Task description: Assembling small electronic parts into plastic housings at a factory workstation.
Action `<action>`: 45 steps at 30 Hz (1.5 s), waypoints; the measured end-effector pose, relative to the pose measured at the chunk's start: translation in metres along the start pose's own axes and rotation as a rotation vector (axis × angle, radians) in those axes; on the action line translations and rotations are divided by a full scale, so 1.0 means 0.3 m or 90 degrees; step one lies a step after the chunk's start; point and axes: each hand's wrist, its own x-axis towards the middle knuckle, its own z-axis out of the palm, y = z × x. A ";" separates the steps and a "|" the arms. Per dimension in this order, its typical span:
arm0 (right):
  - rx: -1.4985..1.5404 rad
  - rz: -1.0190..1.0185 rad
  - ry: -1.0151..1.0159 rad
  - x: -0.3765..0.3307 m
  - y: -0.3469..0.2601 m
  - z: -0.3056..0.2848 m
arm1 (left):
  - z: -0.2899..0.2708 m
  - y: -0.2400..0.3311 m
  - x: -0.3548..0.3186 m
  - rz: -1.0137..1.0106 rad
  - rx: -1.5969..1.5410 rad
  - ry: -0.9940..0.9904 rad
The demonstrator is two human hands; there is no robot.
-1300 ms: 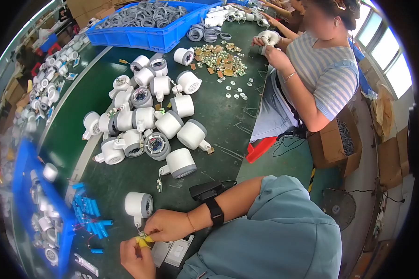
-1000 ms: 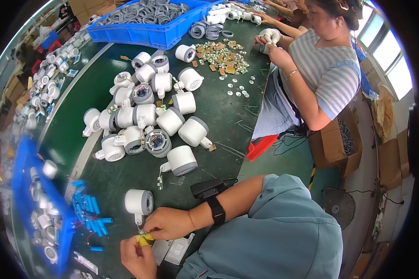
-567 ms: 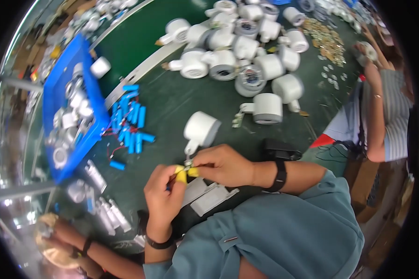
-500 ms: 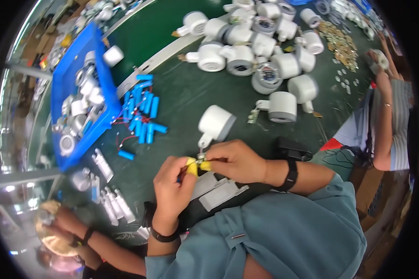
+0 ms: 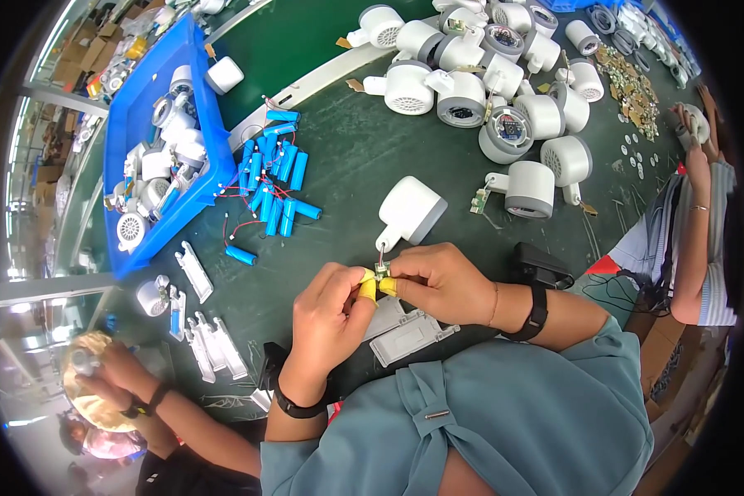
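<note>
My right hand (image 5: 442, 285) pinches a small green circuit board (image 5: 382, 269) between thumb and fingers, just in front of my chest. A thin lead runs from the board to the arm of a white and grey round housing (image 5: 411, 211), which lies on the table beyond my fingers. My left hand (image 5: 335, 310) is closed, its thumb and forefinger pinched together at the board's near left edge. Whatever sits between those fingertips is too small to make out. Yellow covers wrap fingertips on both hands. Below them lie flat white plastic covers (image 5: 409, 337).
Blue cylindrical battery cells (image 5: 277, 169) with red wires lie left of centre, beside a blue bin (image 5: 124, 260) of white housings. More housings (image 5: 527, 188) crowd the far right. A black device (image 5: 541, 266) sits by my right wrist. Co-workers' hands (image 5: 116, 376) are busy at both sides.
My view has shifted, so the table appears further right. My left thumb and forefinger have come closer together against the board, and the board shows more plainly.
</note>
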 end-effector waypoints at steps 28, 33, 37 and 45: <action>-0.193 -0.119 0.131 -0.028 0.015 0.045 | 0.043 0.000 0.002 -0.241 -0.257 -0.031; -0.268 -0.153 0.157 -0.027 0.031 0.055 | 0.037 -0.011 0.012 -0.222 -0.227 -0.053; -0.294 -0.167 0.165 -0.031 0.035 0.061 | 0.050 -0.001 0.012 -0.218 -0.186 -0.053; -0.300 -0.153 0.176 -0.037 0.045 0.064 | 0.047 0.003 0.010 -0.237 -0.195 -0.032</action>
